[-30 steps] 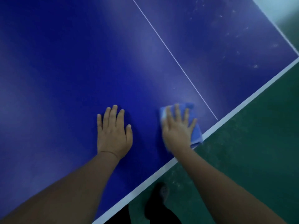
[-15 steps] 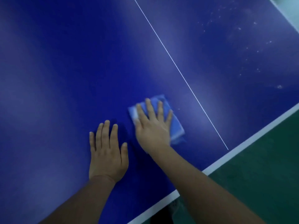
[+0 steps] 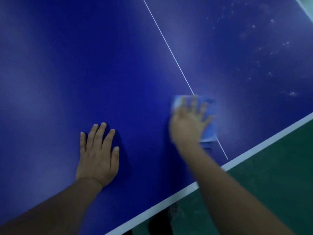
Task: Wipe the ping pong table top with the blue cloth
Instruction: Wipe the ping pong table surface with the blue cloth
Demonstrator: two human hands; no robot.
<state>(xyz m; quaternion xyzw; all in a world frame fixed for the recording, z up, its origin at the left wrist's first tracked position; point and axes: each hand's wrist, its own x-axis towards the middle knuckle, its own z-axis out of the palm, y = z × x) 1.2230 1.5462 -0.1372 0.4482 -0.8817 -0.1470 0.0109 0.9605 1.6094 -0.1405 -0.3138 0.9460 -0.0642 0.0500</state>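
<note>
The dark blue ping pong table top [image 3: 84,65] fills most of the view, with a thin white centre line [image 3: 169,46] running from the top down towards its near edge. A folded light blue cloth [image 3: 209,119] lies over that line, and my right hand [image 3: 189,122] presses flat on it with fingers spread; hand and cloth are motion-blurred. My left hand [image 3: 98,155] rests flat on the bare table to the left of the cloth, fingers straight.
The table's white border [image 3: 254,148] runs diagonally from lower left to upper right, with green floor [image 3: 279,175] beyond it. Whitish dusty specks [image 3: 264,48] dot the table's upper right part. A dark shoe [image 3: 162,219] shows below the edge.
My right hand has slid the cloth to the right, away from my left hand and onto the centre line. The left hand stays flat on the table.
</note>
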